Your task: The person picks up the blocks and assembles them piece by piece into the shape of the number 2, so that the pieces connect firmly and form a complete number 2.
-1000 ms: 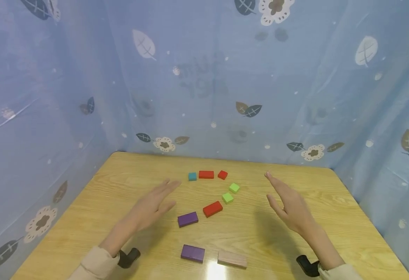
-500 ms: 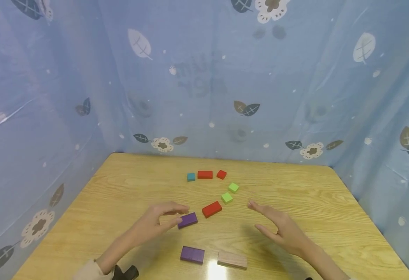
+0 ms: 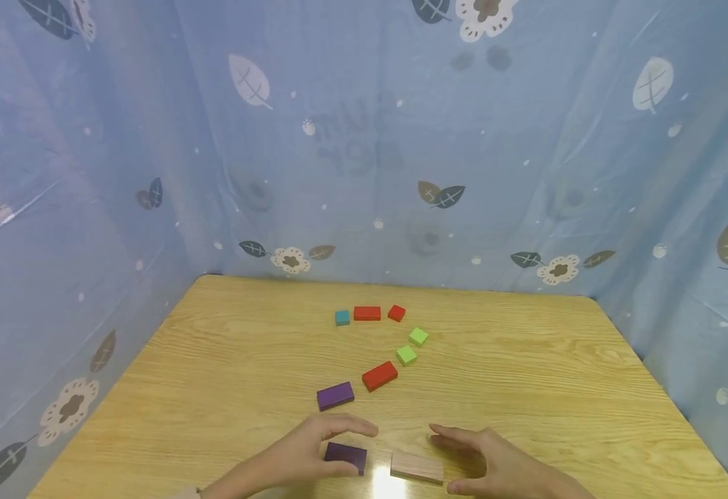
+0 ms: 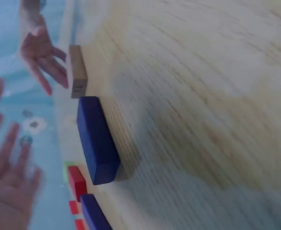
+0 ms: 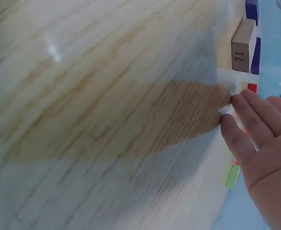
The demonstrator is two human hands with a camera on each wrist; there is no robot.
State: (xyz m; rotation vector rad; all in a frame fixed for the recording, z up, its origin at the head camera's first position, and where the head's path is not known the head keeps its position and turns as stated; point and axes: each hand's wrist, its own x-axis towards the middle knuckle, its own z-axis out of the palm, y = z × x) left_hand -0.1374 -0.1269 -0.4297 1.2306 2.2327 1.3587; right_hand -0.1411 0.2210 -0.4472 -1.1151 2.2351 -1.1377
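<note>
In the head view my left hand (image 3: 304,454) hovers over the near purple block (image 3: 346,457), thumb and fingers apart around it; the left wrist view shows a gap between that hand (image 4: 11,187) and the purple block (image 4: 96,139). My right hand (image 3: 503,468) is just right of the plain wooden block (image 3: 416,467), fingers spread and holding nothing. The right wrist view shows the wooden block (image 5: 244,45) with a printed number, apart from the right hand (image 5: 267,153).
Farther back on the wooden table (image 3: 214,346) lie another purple block (image 3: 335,396), a red block (image 3: 379,375), two green blocks (image 3: 406,355), a small red block (image 3: 397,313), a long red block (image 3: 367,314) and a teal block (image 3: 342,318). A blue patterned curtain (image 3: 339,173) surrounds the table.
Both hands have come down toward the near edge and closer together, the left to the near purple block, the right beside the wooden block. The blocks lie as before.
</note>
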